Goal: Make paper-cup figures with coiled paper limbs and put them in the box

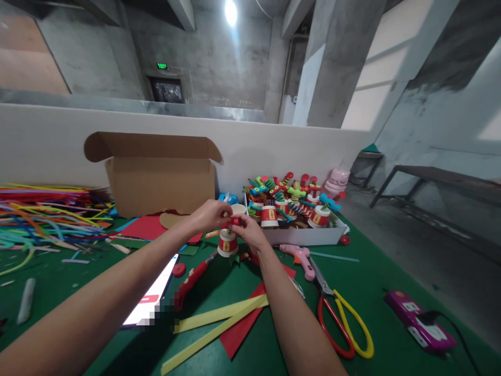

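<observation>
My left hand (214,215) and my right hand (250,233) meet over a red and white paper cup (227,245) that stands upside down on the table. Both are closed, fingertips pinching a small red piece (231,221) just above the cup. Fingers partly hide the piece, so its exact shape is unclear. An orange-striped paper spring (213,234) sticks out at the cup's left side. Close by, a red-handled tool (192,279) points toward the cup, and a small red disc (179,270) lies to the left.
Finished-looking cup figures (269,215) fill a white box (309,237). A pink glue gun (299,257), scissors (340,313), yellow strips (215,318), a phone (156,290) and a purple power strip (420,321) lie around. Colored strips (47,214) and an open cardboard box (162,183) stand left.
</observation>
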The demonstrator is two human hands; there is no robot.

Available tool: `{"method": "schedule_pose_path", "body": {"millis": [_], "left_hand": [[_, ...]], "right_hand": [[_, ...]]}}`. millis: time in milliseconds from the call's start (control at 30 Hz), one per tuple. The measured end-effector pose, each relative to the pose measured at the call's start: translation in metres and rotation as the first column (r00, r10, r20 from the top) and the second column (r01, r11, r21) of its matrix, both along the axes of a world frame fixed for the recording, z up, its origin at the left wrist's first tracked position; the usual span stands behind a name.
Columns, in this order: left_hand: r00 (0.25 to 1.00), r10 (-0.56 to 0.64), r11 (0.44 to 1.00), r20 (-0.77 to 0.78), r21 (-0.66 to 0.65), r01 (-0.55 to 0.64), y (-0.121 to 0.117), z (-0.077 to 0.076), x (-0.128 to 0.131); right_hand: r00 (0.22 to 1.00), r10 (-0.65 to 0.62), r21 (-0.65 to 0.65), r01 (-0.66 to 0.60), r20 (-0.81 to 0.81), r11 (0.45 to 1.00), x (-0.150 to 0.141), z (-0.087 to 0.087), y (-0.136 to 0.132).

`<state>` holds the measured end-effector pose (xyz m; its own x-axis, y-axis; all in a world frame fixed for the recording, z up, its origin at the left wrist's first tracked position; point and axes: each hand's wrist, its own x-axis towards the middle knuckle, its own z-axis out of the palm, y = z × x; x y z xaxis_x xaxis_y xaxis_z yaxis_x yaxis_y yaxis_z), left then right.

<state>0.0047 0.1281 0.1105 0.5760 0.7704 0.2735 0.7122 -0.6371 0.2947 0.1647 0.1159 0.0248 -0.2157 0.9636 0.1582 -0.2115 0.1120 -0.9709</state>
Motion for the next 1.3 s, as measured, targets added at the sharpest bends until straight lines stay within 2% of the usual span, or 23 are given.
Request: {"method": "schedule_pose_path", "body": {"millis": [200, 467, 1300], "left_hand": [[1.0, -0.017, 1.0, -0.001, 0.02, 0.017, 0.0003, -0.0005, 0.0004], [0.997, 0.025, 1.0, -0.079, 0.021, -0.023, -0.0013, -0.0005, 0.0039], [0.987, 0.041, 0.997, -0.154, 0.063, -0.032, 0.001, -0.006, 0.009]], "right_hand": [[1.0, -0.014, 0.009, 0.013, 0.028, 1.0, 0.0, 0.0018, -0.0001], [1.0, -0.005, 0.018, 0.005, 0.029, 1.0, 0.0003, 0.0046, -0.002], [0.999, 0.035, 0.025, -0.035, 0.006, 0.999, 0.001, 0.0008, 0.0023]]}}
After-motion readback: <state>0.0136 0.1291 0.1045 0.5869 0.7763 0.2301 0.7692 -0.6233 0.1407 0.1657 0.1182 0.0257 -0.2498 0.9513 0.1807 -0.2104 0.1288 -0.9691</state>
